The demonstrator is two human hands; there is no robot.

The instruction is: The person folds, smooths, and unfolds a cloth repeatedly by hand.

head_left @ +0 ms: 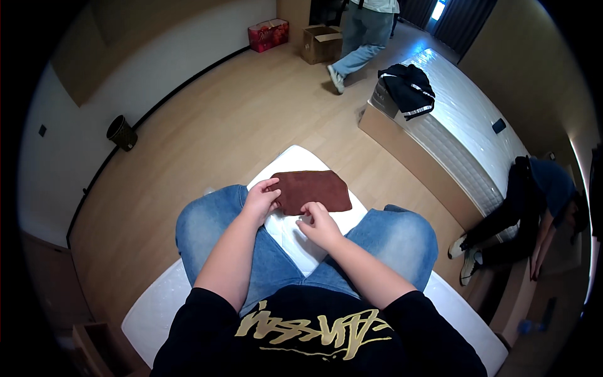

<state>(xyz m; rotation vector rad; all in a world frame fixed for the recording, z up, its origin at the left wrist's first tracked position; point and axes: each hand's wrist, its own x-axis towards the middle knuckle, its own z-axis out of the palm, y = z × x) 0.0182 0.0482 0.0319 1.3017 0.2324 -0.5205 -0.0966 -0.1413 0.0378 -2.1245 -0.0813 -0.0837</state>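
Note:
A dark brown folded cloth lies on a white padded surface between my bent knees. My left hand grips the left end of the cloth, thumb and fingers at its edge. At the near edge is my right hand, its bent fingertips touching the fabric. The right thumb stands apart from those fingers, below the cloth's edge. Both forearms reach in from the lower edge. The underside of the cloth is hidden.
A plastic-covered mattress on the right bears a black garment and a dark flat object. One person bends beside it; another stands farther back. A cardboard box, red bag and dark bin stand on the floor.

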